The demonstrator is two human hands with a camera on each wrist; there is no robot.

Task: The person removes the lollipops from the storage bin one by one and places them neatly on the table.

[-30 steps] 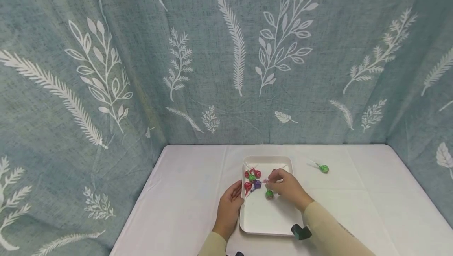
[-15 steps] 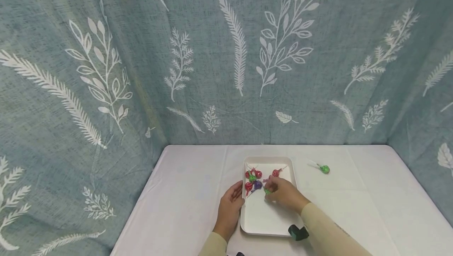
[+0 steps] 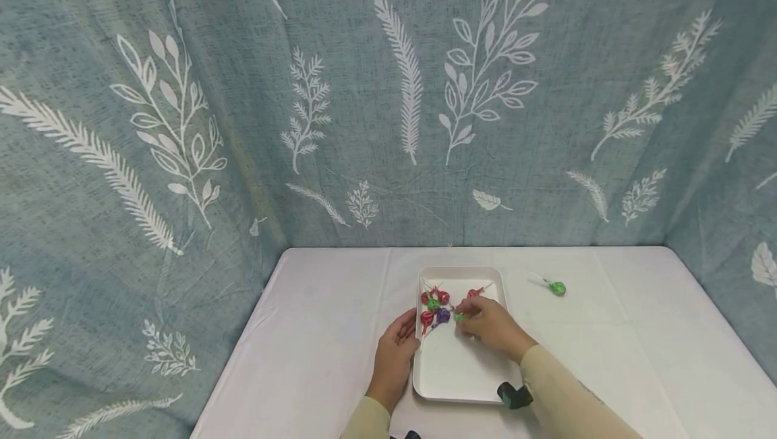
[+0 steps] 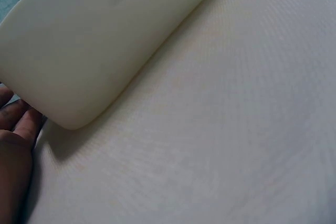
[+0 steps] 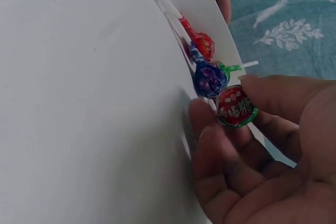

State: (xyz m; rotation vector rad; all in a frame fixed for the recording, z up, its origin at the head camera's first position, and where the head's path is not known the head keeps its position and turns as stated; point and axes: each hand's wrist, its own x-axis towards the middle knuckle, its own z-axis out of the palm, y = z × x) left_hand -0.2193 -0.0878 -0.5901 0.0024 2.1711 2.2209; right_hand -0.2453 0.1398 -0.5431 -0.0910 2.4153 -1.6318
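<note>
My right hand reaches over the white tray and pinches a green-wrapped lollipop between thumb and fingers. Right beside it in the right wrist view is a purple lollipop, with a red lollipop behind. At the tray's left side my left hand holds the rim, thumb at the edge and fingers along the outer wall. The left wrist view shows some of these fingers at the tray's corner. Another green lollipop lies among the red ones in the tray's far left part.
One more red lollipop lies at the tray's far right, partly behind my right hand. Outside, on the white tablecloth, a green lollipop lies right of the tray. A blue-green leaf-patterned curtain encloses the table's back and sides.
The right hand came down onto the green lollipop lying mid-tray, took hold of it and shifted it slightly away, towards the purple one. The left hand stays at the rim.
</note>
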